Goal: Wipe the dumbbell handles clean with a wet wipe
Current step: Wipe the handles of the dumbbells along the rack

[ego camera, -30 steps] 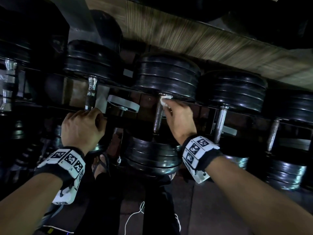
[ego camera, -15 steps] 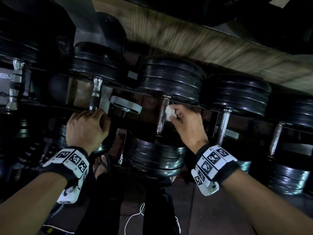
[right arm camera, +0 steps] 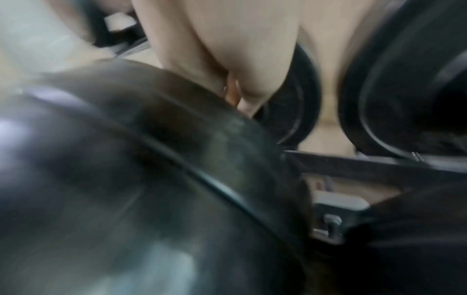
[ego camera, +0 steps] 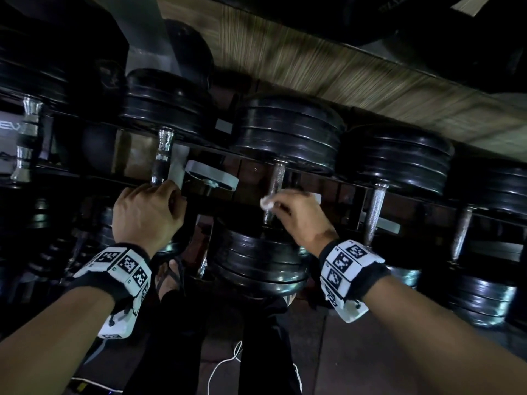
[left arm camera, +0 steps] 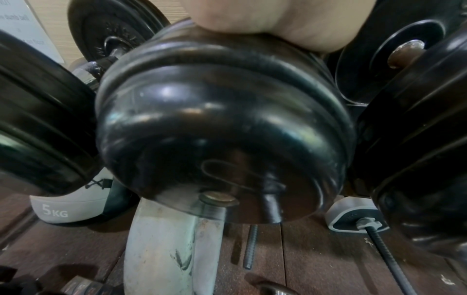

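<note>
From the head view, your right hand [ego camera: 301, 220] pinches a small white wet wipe [ego camera: 268, 203] between curled fingers and thumb, and presses it against the lower part of the knurled handle [ego camera: 276, 183] of the middle dumbbell [ego camera: 285, 138] on the rack [ego camera: 353, 192]. That dumbbell lies with one stack of black plates far from you and the other stack [ego camera: 256, 260] near you, just below your wrist. Your left hand [ego camera: 147, 213] is curled in a fist over the near end of the handle [ego camera: 162, 155] of the next dumbbell to the left; whether the fingers close fully round the bar is hidden behind the hand. A grey flat part [ego camera: 211, 175] sits between the two handles. More dumbbells stand to the right, one with a bare handle [ego camera: 376, 212]. From the left wrist view, the heel of your left hand [left arm camera: 278, 22] rests on top of a black end plate [left arm camera: 222, 129]; the fingers are out of sight, so you cannot tell how they lie. Below it are a pale rack post [left arm camera: 166, 245], a threaded rod [left arm camera: 250, 245] on the brown floor, and a white weight marked 5 KG [left arm camera: 65, 203]. The right wrist view is blurred: your right hand [right arm camera: 227, 49] shows above a black plate [right arm camera: 126, 179], fingertips drawn together, the wipe not visible.
</note>
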`<state>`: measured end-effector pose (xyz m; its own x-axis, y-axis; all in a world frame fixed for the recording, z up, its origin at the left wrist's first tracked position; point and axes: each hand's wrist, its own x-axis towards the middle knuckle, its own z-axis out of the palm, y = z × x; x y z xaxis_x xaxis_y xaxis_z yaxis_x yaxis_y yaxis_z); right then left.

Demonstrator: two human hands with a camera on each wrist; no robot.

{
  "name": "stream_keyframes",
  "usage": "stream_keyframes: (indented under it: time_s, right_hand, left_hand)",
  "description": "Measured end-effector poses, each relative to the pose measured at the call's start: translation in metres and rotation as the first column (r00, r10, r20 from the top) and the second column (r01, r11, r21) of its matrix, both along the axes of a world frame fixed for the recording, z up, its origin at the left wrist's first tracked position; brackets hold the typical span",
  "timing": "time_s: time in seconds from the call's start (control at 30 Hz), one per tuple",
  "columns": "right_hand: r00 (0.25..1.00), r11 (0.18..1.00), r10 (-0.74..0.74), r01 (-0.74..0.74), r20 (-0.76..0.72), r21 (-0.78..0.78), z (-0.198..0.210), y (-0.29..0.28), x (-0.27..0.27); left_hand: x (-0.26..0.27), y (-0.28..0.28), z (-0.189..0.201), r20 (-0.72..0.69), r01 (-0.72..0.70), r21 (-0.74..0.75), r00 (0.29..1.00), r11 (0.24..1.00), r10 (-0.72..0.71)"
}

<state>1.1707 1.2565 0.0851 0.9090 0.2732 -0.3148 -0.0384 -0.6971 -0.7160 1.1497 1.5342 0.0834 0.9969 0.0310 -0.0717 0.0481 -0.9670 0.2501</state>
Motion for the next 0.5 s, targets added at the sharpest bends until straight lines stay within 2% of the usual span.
stream_keyframes:
  time_s: [0.07, 0.1, 0.17, 0.23, 0.3, 0.33, 0.43, 0.5]
  right_hand:
    - [0.969, 0.996, 0.087, -0.088, -0.230, 0.006, 0.004, 0.000, -0.002]
    - [0.957, 0.994, 0.109, -0.113, -0.268, -0.002, 0.007, 0.002, -0.002]
    - [0.978, 0.994, 0.095, -0.104, -0.185, -0.038, 0.017, 0.005, 0.001]
    - [0.999, 0.994, 0.012, -0.006, 0.052, -0.108, 0.026, 0.008, 0.006]
    - [0.963, 0.975, -0.048, 0.103, 0.265, -0.199, 0.034, 0.011, 0.014]
    - [0.950, 0.962, -0.046, 0.125, 0.309, -0.241, 0.035, 0.011, 0.018]
    - [0.965, 0.923, 0.052, 0.052, 0.258, -0.380, 0.027, 0.018, 0.027]
    - [0.986, 0.926, 0.041, 0.022, 0.160, -0.376, 0.018, 0.019, 0.031]
  left_hand:
    - [0.000, 0.001, 0.000, -0.011, -0.004, 0.002, 1.000, 1.000, 0.004]
    - [0.000, 0.001, 0.000, -0.012, -0.005, 0.003, 1.000, 1.000, 0.005]
    - [-0.001, 0.000, 0.001, 0.000, 0.000, -0.001, 1.000, 1.000, 0.000]
    - [-0.001, 0.000, 0.001, 0.001, 0.000, -0.001, 1.000, 1.000, 0.000]
    - [-0.001, 0.000, 0.001, 0.006, -0.003, 0.005, 1.000, 1.000, 0.003]
    - [0.000, 0.000, 0.000, 0.013, -0.004, 0.007, 1.000, 1.000, 0.004]
    - [-0.001, 0.001, 0.000, 0.021, -0.008, 0.005, 1.000, 1.000, 0.008]
    - [-0.001, 0.001, 0.002, 0.016, -0.004, 0.000, 1.000, 1.000, 0.004]
